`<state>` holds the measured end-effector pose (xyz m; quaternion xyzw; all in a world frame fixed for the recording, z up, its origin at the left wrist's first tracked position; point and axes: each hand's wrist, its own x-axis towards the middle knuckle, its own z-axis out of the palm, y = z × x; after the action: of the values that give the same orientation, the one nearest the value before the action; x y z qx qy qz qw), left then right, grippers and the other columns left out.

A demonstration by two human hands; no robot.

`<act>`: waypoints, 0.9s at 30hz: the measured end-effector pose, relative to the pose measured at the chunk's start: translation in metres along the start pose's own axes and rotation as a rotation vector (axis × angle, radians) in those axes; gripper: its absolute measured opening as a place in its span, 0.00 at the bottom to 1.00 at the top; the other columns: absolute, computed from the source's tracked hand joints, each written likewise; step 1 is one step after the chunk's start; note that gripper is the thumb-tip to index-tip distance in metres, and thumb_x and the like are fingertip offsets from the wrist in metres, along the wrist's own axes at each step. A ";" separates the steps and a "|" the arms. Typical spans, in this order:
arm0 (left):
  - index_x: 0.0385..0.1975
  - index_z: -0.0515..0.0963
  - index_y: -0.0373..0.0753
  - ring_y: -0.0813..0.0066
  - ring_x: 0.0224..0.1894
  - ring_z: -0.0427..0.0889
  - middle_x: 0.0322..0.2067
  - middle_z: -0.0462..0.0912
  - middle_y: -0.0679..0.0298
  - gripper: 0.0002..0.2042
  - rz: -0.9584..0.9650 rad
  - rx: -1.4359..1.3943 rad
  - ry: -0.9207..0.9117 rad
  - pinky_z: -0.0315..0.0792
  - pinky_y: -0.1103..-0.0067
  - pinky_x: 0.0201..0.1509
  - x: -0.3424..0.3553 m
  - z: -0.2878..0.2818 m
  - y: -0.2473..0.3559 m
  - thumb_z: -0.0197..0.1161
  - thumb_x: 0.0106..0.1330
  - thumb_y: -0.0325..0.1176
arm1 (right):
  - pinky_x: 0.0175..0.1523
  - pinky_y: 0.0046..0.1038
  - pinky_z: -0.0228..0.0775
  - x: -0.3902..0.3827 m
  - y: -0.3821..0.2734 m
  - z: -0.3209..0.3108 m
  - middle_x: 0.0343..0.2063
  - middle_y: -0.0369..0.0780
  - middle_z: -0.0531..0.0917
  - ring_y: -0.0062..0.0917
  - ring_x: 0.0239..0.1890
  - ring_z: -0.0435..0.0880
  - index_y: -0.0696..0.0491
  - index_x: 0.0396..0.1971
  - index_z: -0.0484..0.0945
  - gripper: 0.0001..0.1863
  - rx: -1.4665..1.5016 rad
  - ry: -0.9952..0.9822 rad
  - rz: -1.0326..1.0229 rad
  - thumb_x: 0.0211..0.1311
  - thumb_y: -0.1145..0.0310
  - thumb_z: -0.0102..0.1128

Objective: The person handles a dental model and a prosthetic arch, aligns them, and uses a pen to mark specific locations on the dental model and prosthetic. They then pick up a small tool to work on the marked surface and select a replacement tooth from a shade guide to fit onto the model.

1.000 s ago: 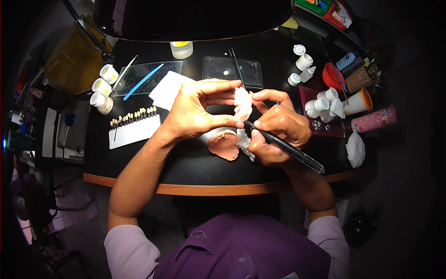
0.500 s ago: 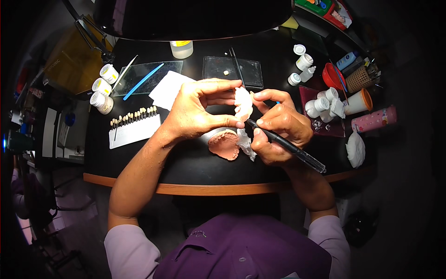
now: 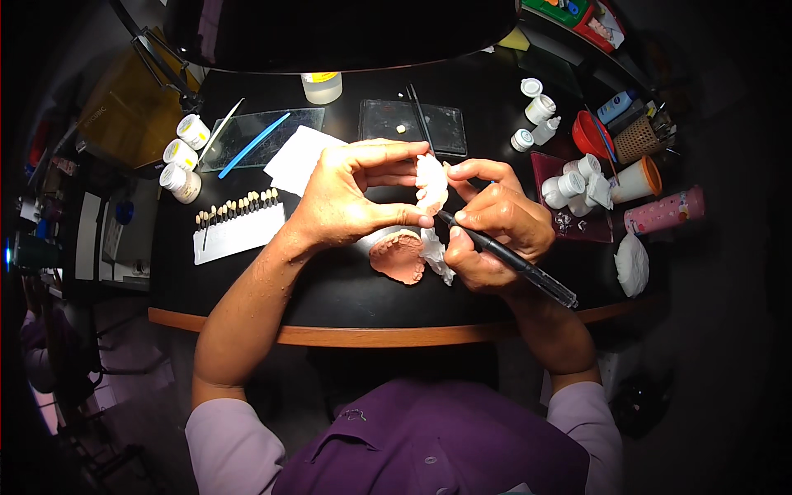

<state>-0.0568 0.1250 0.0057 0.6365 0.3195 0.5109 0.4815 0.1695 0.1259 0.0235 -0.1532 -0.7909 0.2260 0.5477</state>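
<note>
A pale dental cast (image 3: pixel 431 183) is pinched on edge between the thumb and fingers of my left hand (image 3: pixel 351 191), above the desk. My right hand (image 3: pixel 503 227) grips a black pen (image 3: pixel 528 271) whose tip end points up toward the cast's lower edge; whether it touches I cannot tell. The right index finger reaches to the cast's right side. Beneath the hands a pinkish-brown dental cast (image 3: pixel 398 257) lies on the desk, with a crumpled white tissue (image 3: pixel 436 256) beside it, partly behind my right hand.
At left stand a white tooth shade guide (image 3: pixel 239 233) and several white jars (image 3: pixel 180 154). Behind are a glass slab (image 3: pixel 268 132), a blue stick (image 3: pixel 254 144), white paper (image 3: pixel 301 155) and a dark palette (image 3: pixel 379 120). Bottles (image 3: pixel 563 190), a red bowl (image 3: pixel 590 132) and a pink cylinder (image 3: pixel 667 211) fill the right.
</note>
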 end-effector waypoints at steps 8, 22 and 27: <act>0.61 0.80 0.29 0.66 0.54 0.89 0.53 0.87 0.53 0.37 0.006 0.003 -0.002 0.81 0.71 0.66 0.000 0.000 0.002 0.87 0.47 0.25 | 0.51 0.37 0.86 0.000 0.001 0.001 0.22 0.39 0.82 0.41 0.48 0.88 0.57 0.26 0.80 0.08 0.002 0.023 -0.011 0.44 0.81 0.69; 0.61 0.80 0.29 0.65 0.55 0.89 0.53 0.87 0.53 0.37 0.013 0.006 -0.009 0.81 0.70 0.66 0.000 0.000 0.003 0.88 0.47 0.26 | 0.51 0.37 0.87 -0.001 0.000 0.001 0.22 0.39 0.82 0.41 0.48 0.88 0.57 0.28 0.81 0.08 0.012 0.031 -0.017 0.46 0.81 0.70; 0.61 0.80 0.29 0.65 0.55 0.89 0.53 0.87 0.53 0.37 0.015 0.018 -0.009 0.81 0.71 0.66 0.000 0.000 0.002 0.87 0.47 0.26 | 0.51 0.37 0.87 -0.001 0.000 0.000 0.22 0.39 0.82 0.41 0.48 0.88 0.57 0.28 0.80 0.08 0.002 0.035 -0.009 0.46 0.81 0.69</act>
<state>-0.0569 0.1246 0.0075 0.6455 0.3170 0.5087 0.4734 0.1697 0.1255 0.0231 -0.1528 -0.7817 0.2217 0.5626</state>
